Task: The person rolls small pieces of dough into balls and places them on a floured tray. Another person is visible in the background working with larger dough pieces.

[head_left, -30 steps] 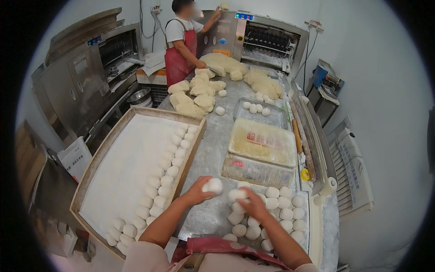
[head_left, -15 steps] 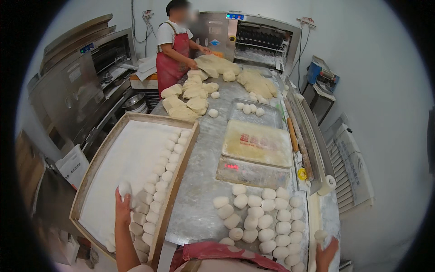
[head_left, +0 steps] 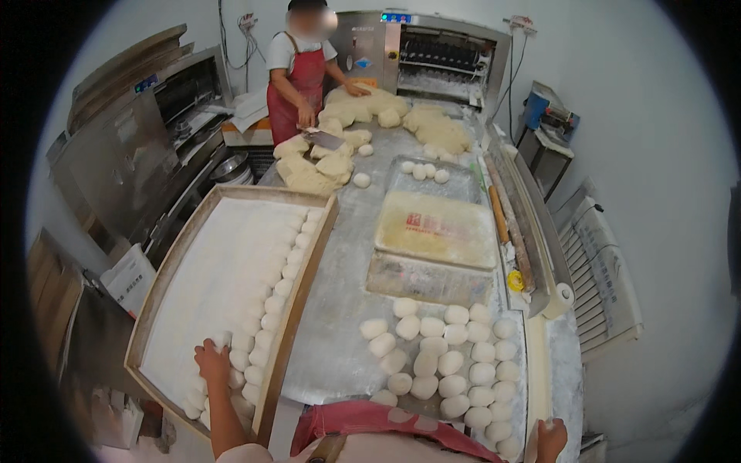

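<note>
My left hand is inside the wooden tray, its fingers closed round a white dough ball. That ball sits beside the end of a row of floured dough balls lined along the tray's right side. Over by the table's right edge, my right hand is closed round another piece of dough, of which only a small part shows. Several dough balls lie in loose rows on the metal table just left of that hand.
Beyond the loose balls stand a scale with a floured board and a metal tray. Rolling pins lie along the right edge. Across the table a co-worker handles a scraper among big dough lumps.
My left hand has come down and nearer with its dough ball, to the end of the row. My right hand has lowered slightly. The co-worker's scraper has shifted onto the nearer lumps.
</note>
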### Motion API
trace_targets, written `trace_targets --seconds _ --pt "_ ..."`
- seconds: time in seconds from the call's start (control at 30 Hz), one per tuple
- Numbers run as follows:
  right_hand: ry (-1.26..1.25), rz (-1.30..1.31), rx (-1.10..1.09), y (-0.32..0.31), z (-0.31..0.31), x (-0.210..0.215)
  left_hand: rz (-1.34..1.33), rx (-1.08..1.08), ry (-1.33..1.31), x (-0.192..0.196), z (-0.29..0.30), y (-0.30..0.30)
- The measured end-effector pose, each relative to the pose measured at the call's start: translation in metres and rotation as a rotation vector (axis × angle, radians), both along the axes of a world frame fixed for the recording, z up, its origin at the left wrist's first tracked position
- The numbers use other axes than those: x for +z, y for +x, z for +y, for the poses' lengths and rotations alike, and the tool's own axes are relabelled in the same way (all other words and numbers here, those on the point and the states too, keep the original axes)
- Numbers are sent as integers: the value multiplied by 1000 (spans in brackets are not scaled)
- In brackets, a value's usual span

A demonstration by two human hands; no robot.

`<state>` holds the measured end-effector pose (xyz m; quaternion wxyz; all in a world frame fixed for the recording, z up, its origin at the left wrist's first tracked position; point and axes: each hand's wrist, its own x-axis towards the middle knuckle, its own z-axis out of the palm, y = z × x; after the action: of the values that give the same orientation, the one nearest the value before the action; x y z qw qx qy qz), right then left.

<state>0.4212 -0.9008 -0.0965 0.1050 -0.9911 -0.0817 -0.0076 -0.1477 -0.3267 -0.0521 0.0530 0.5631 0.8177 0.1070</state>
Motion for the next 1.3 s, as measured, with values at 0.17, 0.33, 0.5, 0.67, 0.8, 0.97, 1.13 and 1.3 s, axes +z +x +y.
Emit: trace_targets --seconds 0.17,0.33,0.5,0.67,0.8,0.97,1.13,1.3 --pt "1 -81 187 -3 28 9 5 -15 -16 -26 -4 -42" --pt "114 -38 184 3 65 29 1 -64 49 -8 -1 -20" --pt "97 -3 274 37 115 34 -78 -417 327 9 9 5" --pt "72 5 354 69 153 19 -238 -697 469 26 -2 67" --pt "193 431 408 109 153 18 -378 -884 391 45 -19 121" --pt "955 495 463 105 234 128 -359 -1174 327 40 -6 167" --pt "1400 217 712 63 273 224 -269 -1559 165 48 -8 227" --pt "906 185 655 35 224 146 17 -1675 -38 33 -13 268"
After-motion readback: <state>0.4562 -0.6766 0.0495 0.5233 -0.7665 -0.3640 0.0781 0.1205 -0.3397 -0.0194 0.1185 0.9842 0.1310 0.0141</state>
